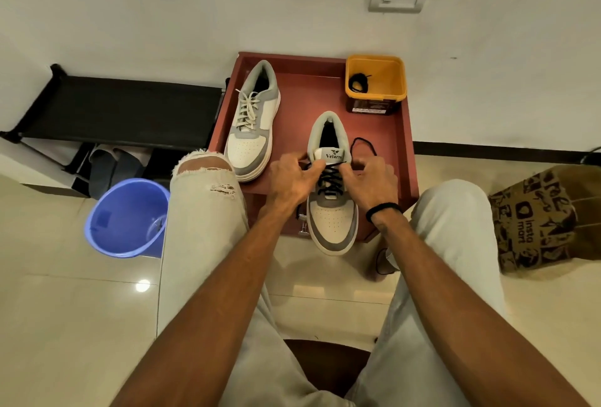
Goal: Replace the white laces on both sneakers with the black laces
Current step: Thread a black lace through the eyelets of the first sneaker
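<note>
On the red table (403, 133), the near sneaker (332, 211) wears a black lace (330, 180) criss-crossed up its tongue. My left hand (289, 179) and right hand (370, 180) each pinch a lace end at the top eyelets. The far sneaker (252, 123) keeps its white lace (247, 109). My fingers hide the top eyelets.
</note>
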A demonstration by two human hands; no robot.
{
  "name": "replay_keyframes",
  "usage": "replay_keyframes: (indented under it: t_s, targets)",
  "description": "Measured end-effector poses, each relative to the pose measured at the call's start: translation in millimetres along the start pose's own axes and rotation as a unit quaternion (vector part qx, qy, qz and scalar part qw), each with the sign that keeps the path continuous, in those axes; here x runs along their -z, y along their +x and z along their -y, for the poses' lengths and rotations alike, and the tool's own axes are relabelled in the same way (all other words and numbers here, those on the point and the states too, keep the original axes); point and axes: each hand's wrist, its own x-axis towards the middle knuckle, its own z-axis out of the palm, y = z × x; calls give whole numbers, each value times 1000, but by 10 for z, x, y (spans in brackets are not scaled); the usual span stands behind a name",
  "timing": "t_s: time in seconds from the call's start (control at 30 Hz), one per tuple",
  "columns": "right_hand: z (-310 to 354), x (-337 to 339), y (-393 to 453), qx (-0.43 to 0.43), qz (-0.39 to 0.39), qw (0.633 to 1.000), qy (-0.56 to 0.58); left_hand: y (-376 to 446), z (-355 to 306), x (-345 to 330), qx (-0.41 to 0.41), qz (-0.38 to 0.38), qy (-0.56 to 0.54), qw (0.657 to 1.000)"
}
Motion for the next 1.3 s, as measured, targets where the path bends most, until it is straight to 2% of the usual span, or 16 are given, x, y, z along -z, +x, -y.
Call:
replay_keyframes:
  t_s: [0.13,0.23,0.3,0.37,0.5,0.8,0.87,0.93,1.0,1.07,1.17,1.3]
  targets:
    - [-14,32,47,14,-2,999,-35,27,48,51,-24,27,8,999]
    - [-57,61,50,16,4,999,29,-11,71,60,-8,41,-24,999]
    - [-74,87,62,69,-10,997,37,-18,85,67,-1,43,-31,999]
    - [-64,100,123,149,-8,989,-11,-22,93,81,3,65,-35,997]
    - [112,150,266,207,64,975,-49,-88,151,-4,-42,125,7,991]
    - [544,317,389,198,167,965,-41,-60,211,-51,-69,114,29,991]
    - [500,263,335,179,145,973,20,-70,249,-46,-56,120,2,991]
    - [425,243,308,142,76,981,104,-103,259,-22,-41,116,-30,992]
    - [322,254,344,57,-19,987,149,-175,228,35,-33,104,-79,991]
    - [189,257,422,-58,-55,986,149,-215,207,127,-39,64,-90,993]
    - [125,248,386,-216,47,963,155,-161,342,249,-78,-1,-21,997]
    - [247,207,309,-288,144,928,185,-62,475,343,-76,10,-7,997]
